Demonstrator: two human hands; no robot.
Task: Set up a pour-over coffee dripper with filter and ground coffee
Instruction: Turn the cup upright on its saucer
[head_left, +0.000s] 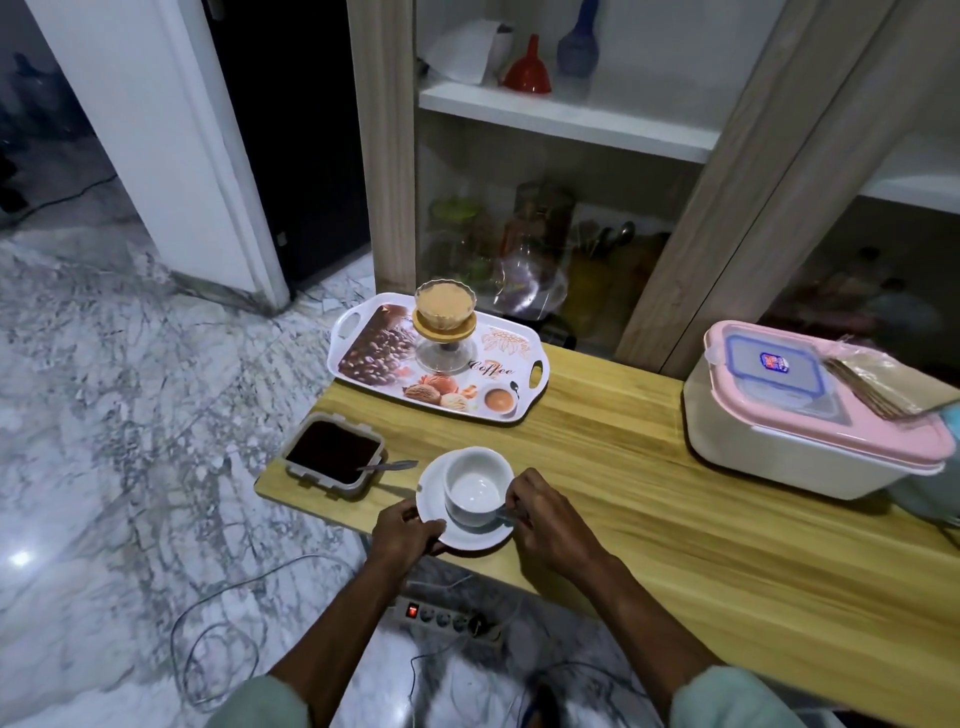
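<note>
Pale green sleeves (727, 699) pushed up above bare forearms.

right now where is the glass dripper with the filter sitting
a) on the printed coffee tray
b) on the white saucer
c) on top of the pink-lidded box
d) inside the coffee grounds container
a: the dripper stands on its glass server on the printed tray at the far end of the table, while the saucer near the hands carries only an empty white cup.
</note>
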